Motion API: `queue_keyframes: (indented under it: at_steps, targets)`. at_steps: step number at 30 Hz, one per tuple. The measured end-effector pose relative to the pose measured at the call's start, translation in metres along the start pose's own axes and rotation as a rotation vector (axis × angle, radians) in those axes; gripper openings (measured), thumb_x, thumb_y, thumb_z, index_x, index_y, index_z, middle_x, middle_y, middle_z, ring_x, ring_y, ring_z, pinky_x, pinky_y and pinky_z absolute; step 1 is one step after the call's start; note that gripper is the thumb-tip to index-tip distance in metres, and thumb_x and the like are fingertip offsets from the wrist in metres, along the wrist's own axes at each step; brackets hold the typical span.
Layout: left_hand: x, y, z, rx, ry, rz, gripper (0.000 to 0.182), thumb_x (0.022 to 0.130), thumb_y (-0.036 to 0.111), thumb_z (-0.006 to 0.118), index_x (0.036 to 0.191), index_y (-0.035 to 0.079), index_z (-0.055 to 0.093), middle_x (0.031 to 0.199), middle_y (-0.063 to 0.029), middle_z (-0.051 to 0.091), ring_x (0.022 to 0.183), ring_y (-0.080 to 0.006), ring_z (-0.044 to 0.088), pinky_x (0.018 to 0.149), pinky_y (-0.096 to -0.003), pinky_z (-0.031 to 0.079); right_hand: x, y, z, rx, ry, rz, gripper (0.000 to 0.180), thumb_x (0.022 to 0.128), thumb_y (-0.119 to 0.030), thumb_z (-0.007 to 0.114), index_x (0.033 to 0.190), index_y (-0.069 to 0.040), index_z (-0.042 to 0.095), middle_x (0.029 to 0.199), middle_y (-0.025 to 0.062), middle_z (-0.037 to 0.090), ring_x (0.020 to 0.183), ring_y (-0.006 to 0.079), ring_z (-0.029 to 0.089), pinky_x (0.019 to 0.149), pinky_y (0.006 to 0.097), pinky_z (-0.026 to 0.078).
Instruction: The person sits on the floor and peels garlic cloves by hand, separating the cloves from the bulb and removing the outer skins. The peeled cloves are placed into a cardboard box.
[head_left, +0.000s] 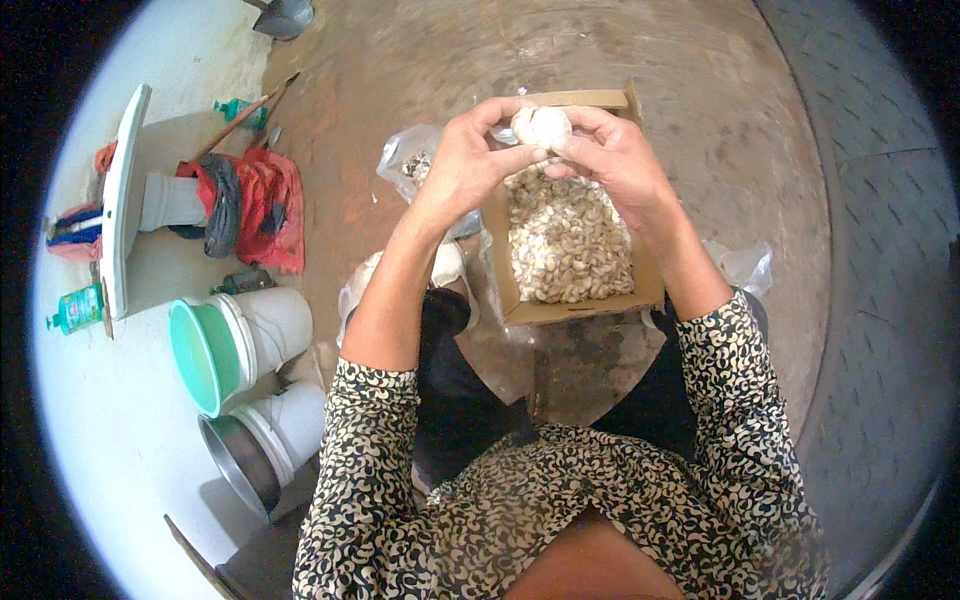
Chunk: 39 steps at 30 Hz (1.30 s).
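Between the fingers of both hands is a whole white garlic bulb (541, 126), held up over the far end of an open cardboard box (585, 309). My left hand (480, 150) grips the bulb from the left, its thumb on the near side. From the right, my right hand (611, 154) holds the same bulb with thumb and fingers. Below the hands, many loose garlic cloves (570, 247) fill the box. Left of the box stands a clear plastic bag (405, 146) with small dark and pale bits in it, partly hidden by my left forearm.
At the left stand white buckets, one under a green basin (199, 356), one under a metal bowl (240, 465). Red plastic bags (274, 210) lie by a white board (127, 202) near the wall. Another clear bag (750, 266) is right of my right arm. A metal dustpan (285, 19) sits far left.
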<state>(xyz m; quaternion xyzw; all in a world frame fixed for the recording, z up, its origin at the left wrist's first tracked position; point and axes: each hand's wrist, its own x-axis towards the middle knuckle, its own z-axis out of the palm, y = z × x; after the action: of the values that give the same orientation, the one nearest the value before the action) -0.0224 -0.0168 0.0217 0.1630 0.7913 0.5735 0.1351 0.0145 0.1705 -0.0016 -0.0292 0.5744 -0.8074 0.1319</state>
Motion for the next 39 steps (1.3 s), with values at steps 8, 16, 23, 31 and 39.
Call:
queue_keyframes:
  at_steps: [8,16,23,31,39]
  targets:
    - [-0.001,0.004,0.006,0.308,0.149,0.278,0.031,0.075,0.006,0.074,0.104,0.002,0.063,0.097,-0.0061,0.063,0.077,-0.0124,0.061,0.065,-0.0253,0.051,0.002,-0.006,0.004,0.081,0.158,-0.009,0.025,0.092,-0.016,0.062,0.109,0.002,0.061,0.103,0.0094,0.066,0.090,0.0143,0.065,0.074,0.0270,0.057]
    - [-0.003,0.004,0.011,0.413,0.129,0.364,0.030,0.070,0.002,0.072,0.098,0.003,0.061,0.099,-0.0108,0.060,0.085,-0.0221,0.062,0.069,-0.0300,0.051,0.002,-0.002,0.003,0.101,0.164,-0.003,0.018,0.092,-0.009,0.057,0.105,0.001,0.065,0.101,0.0099,0.068,0.091,0.0159,0.066,0.076,0.0266,0.057]
    - [-0.001,-0.001,0.012,0.368,0.145,0.401,0.031,0.068,0.000,0.070,0.097,0.003,0.059,0.098,-0.0110,0.058,0.087,-0.0233,0.061,0.073,-0.0309,0.050,0.001,-0.002,0.003,0.119,0.168,0.027,0.019,0.091,-0.006,0.057,0.107,0.002,0.065,0.104,0.0106,0.068,0.092,0.0167,0.066,0.077,0.0270,0.057]
    - [-0.002,0.001,0.013,0.274,0.144,0.319,0.031,0.068,0.000,0.071,0.097,0.003,0.058,0.097,-0.0071,0.055,0.083,-0.0146,0.058,0.071,-0.0270,0.048,0.001,0.000,0.004,0.133,0.177,0.021,0.022,0.089,-0.003,0.057,0.110,0.002,0.065,0.105,0.0104,0.068,0.092,0.0155,0.066,0.075,0.0251,0.056]
    - [0.001,-0.007,0.014,0.139,0.162,0.257,0.032,0.070,0.004,0.075,0.097,0.003,0.057,0.093,-0.0041,0.057,0.082,-0.0116,0.059,0.069,-0.0249,0.048,0.003,-0.001,0.008,0.059,0.256,-0.040,0.024,0.088,-0.004,0.060,0.110,0.004,0.065,0.102,0.0101,0.068,0.085,0.0142,0.066,0.072,0.0245,0.056]
